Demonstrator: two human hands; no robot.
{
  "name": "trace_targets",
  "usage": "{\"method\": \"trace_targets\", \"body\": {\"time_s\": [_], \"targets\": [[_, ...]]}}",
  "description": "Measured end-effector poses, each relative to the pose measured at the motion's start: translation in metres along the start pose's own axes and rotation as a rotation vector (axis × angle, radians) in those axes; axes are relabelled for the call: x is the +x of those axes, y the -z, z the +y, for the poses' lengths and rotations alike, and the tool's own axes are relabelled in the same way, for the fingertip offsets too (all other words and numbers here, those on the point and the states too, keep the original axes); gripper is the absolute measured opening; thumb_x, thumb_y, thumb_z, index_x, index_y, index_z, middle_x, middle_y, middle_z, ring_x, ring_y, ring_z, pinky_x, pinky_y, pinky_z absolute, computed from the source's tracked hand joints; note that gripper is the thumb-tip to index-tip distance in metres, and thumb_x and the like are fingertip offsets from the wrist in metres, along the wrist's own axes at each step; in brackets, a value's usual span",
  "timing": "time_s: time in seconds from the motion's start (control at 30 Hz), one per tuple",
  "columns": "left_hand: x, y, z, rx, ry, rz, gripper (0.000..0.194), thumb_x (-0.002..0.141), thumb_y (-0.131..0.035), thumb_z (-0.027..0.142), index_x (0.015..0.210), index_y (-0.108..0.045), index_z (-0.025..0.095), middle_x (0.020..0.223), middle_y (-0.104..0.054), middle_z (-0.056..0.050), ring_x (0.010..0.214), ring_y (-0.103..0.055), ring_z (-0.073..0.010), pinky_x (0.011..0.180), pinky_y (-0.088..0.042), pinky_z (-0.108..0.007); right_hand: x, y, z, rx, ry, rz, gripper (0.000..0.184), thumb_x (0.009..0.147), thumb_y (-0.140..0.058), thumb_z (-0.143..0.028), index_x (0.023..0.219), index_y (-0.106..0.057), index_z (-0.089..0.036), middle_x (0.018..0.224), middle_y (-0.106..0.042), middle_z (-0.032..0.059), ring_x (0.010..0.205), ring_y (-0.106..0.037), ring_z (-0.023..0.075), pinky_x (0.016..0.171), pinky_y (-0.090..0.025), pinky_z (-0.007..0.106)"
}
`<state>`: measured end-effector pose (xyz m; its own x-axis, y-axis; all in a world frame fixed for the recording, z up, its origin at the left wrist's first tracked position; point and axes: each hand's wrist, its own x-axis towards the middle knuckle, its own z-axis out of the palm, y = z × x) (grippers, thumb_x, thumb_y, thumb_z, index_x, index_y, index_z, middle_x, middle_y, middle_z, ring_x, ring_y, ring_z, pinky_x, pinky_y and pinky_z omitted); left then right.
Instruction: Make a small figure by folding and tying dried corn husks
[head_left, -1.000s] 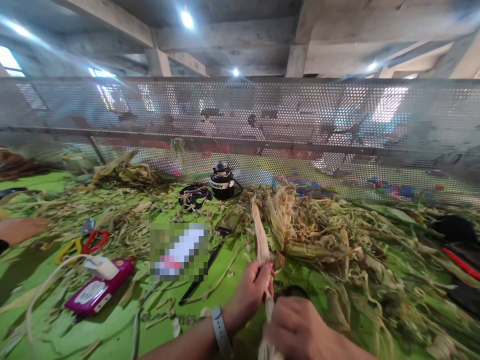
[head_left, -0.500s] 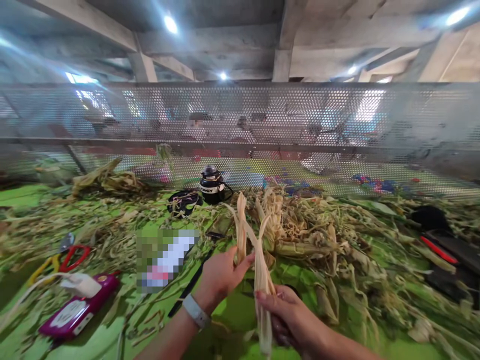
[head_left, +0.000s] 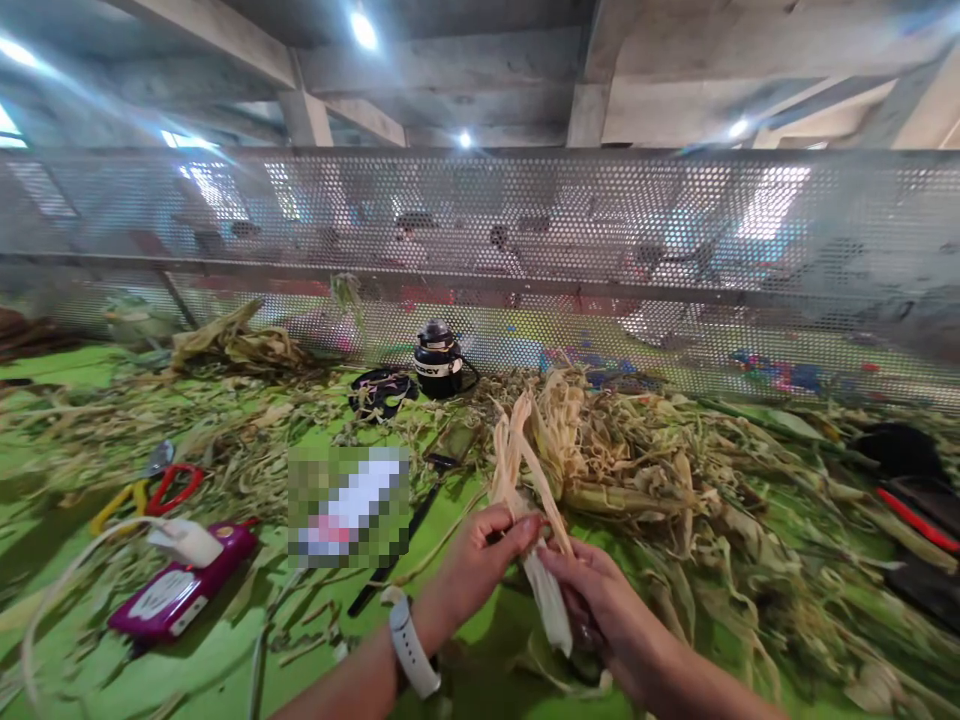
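Note:
Pale dried corn husks [head_left: 517, 450] stand up in a folded bunch above my hands, their lower ends hanging as a whitish tail. My left hand [head_left: 487, 560], with a white watch on the wrist, pinches the bunch between thumb and fingers. Close beside it, my right hand [head_left: 596, 595] is closed around the same husks lower down; some of its fingers are hidden behind them. Just beyond the hands lies a larger heap of dried husks [head_left: 630, 450] on the green table surface [head_left: 465, 650].
Left of my hands are a blurred-out flat object [head_left: 352, 505], a purple power strip [head_left: 184, 585] with a white plug, and red-and-yellow-handled scissors [head_left: 150, 490]. A black jug [head_left: 437, 365] stands before the perforated metal screen [head_left: 480, 220]. A dark bag [head_left: 915, 470] lies right.
My left hand has come nearer my right, and its husk strip now joins the bunch, forming a loop at the top. The camera view has shifted slightly.

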<state>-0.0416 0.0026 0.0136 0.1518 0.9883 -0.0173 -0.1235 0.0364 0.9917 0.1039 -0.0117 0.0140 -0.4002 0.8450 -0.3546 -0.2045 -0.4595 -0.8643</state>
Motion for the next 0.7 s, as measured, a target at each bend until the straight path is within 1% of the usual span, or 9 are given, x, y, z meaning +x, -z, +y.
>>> {"method": "trace_targets", "body": {"time_s": [0.1,0.17,0.23,0.3,0.33,0.4,0.5,0.6,0.7], "targets": [[0.001,0.001,0.0,-0.132,0.021,-0.046,0.025,0.073,-0.069,0.033,0.091,-0.07,0.016,0.083,-0.067,-0.004,0.08,-0.058,-0.0177,0.076,-0.044,-0.027,0.001,0.0,-0.002,0.05,0.041,0.025,0.041,0.062,-0.075,-0.048,0.078,-0.055,-0.016,0.047,-0.038,-0.0097,0.036,-0.025,0.002,0.035,-0.018,0.016],[0.0,0.001,0.001,-0.249,0.031,-0.026,0.029,0.071,-0.072,0.029,0.097,-0.066,0.018,0.087,-0.067,-0.004,0.083,-0.058,-0.0174,0.078,-0.045,-0.028,0.0,-0.001,-0.003,0.043,0.098,0.008,0.042,0.063,-0.077,-0.045,0.086,-0.057,-0.016,0.052,-0.042,-0.0086,0.038,-0.025,0.0018,0.036,-0.019,0.015],[-0.001,-0.001,0.001,-0.318,0.035,-0.003,0.024,0.069,-0.074,0.028,0.088,-0.065,0.018,0.081,-0.066,-0.001,0.075,-0.058,-0.0144,0.072,-0.045,-0.026,-0.002,-0.002,-0.004,0.043,0.159,-0.009,0.041,0.064,-0.077,-0.043,0.088,-0.058,-0.016,0.056,-0.045,-0.0074,0.041,-0.028,0.0021,0.038,-0.022,0.015],[-0.002,-0.002,0.001,-0.329,0.06,-0.012,0.019,0.068,-0.074,0.03,0.074,-0.062,0.016,0.068,-0.061,0.001,0.061,-0.052,-0.0098,0.061,-0.041,-0.021,-0.003,-0.001,-0.005,0.06,0.177,-0.037,0.039,0.065,-0.077,-0.04,0.09,-0.058,-0.017,0.062,-0.05,-0.0054,0.045,-0.035,0.003,0.042,-0.028,0.015],[-0.002,-0.003,0.001,-0.317,0.078,-0.028,0.022,0.067,-0.075,0.032,0.067,-0.06,0.015,0.063,-0.059,0.002,0.056,-0.048,-0.0079,0.056,-0.038,-0.02,-0.003,-0.001,-0.005,0.069,0.169,-0.056,0.038,0.066,-0.077,-0.039,0.09,-0.058,-0.017,0.064,-0.052,-0.0051,0.046,-0.037,0.0033,0.043,-0.029,0.015],[-0.002,-0.002,0.002,-0.274,0.104,-0.062,0.028,0.064,-0.077,0.034,0.061,-0.058,0.014,0.056,-0.055,0.004,0.051,-0.042,-0.006,0.051,-0.033,-0.019,-0.002,0.002,-0.005,0.081,0.136,-0.083,0.035,0.068,-0.075,-0.038,0.089,-0.057,-0.017,0.058,-0.049,-0.0066,0.042,-0.034,0.0026,0.039,-0.026,0.014],[0.0,0.0,0.004,-0.245,0.117,-0.054,0.029,0.061,-0.079,0.034,0.061,-0.058,0.013,0.055,-0.054,0.004,0.051,-0.041,-0.0058,0.05,-0.031,-0.018,0.002,0.007,-0.007,0.085,0.13,-0.028,0.03,0.068,-0.075,-0.035,0.077,-0.054,-0.016,0.048,-0.041,-0.0097,0.035,-0.025,0.0014,0.034,-0.019,0.014],[0.001,0.005,0.004,-0.264,0.119,-0.015,0.027,0.063,-0.078,0.033,0.068,-0.059,0.015,0.061,-0.057,0.004,0.054,-0.044,-0.0064,0.052,-0.033,-0.018,0.004,0.01,-0.011,0.076,0.194,0.074,0.029,0.066,-0.076,-0.03,0.071,-0.051,-0.016,0.047,-0.041,-0.0098,0.036,-0.027,0.0014,0.035,-0.02,0.013],[0.001,0.006,0.003,-0.267,0.109,-0.033,0.026,0.065,-0.077,0.033,0.071,-0.058,0.016,0.065,-0.057,0.004,0.057,-0.046,-0.0071,0.055,-0.035,-0.019,0.004,0.009,-0.013,0.091,0.224,0.035,0.029,0.067,-0.074,-0.032,0.073,-0.051,-0.016,0.048,-0.042,-0.0091,0.037,-0.03,0.0021,0.034,-0.021,0.013]]}}
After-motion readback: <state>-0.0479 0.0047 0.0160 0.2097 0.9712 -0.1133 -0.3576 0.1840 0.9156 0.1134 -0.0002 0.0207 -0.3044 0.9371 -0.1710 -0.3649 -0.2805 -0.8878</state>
